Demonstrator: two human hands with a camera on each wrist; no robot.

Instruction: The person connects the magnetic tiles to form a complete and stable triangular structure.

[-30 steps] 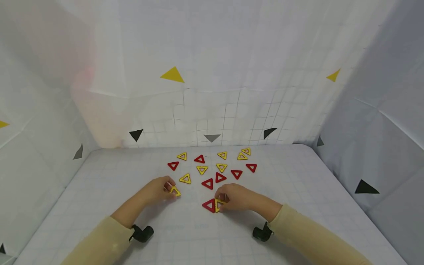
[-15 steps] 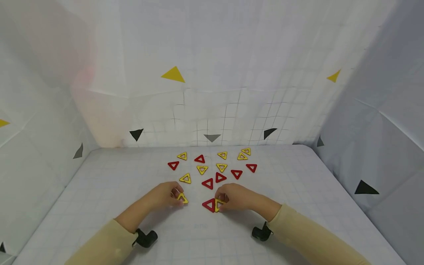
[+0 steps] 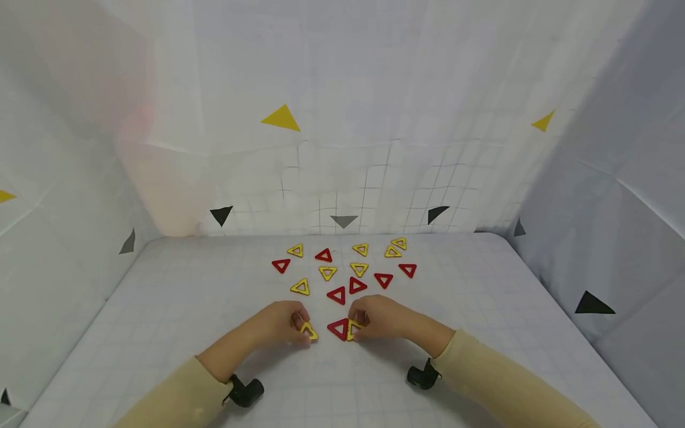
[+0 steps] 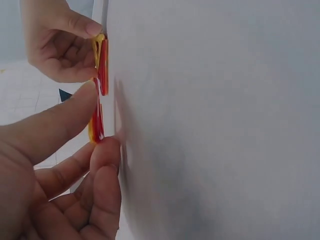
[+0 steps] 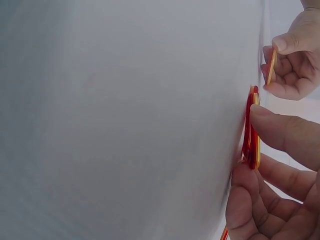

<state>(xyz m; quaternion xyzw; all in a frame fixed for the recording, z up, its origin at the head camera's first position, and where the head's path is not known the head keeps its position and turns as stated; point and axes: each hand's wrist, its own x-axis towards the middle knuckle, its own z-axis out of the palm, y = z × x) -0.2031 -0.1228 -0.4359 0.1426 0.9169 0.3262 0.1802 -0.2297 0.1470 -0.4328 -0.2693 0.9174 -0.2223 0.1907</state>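
Observation:
In the head view my left hand (image 3: pixel 280 324) pinches a yellow open-centred triangle tile (image 3: pixel 313 338) between thumb and fingers, low over the table. To its right lies a red triangle tile (image 3: pixel 345 330), a short gap away. My right hand (image 3: pixel 380 318) pinches another yellow triangle tile (image 3: pixel 350 331), whose left edge meets the red one; its right part is hidden behind the fingers. The left wrist view shows the left-hand tile (image 4: pixel 93 131) edge-on, with yellow and red along its side. In the right wrist view the right-hand tile (image 5: pixel 257 145) also stands edge-on between thumb and fingertips.
Beyond the hands, several loose red and yellow triangle tiles lie scattered, among them a red tile (image 3: pixel 342 295) and a yellow tile (image 3: pixel 305 291). A white cloth (image 3: pixel 471 356) covers the table. White sheets (image 3: pixel 342 166) with printed triangles wall the back and sides.
My left hand has carried its yellow tile rightward and toward me, closer to the red tile. The right hand has stayed in place, pinching its yellow tile.

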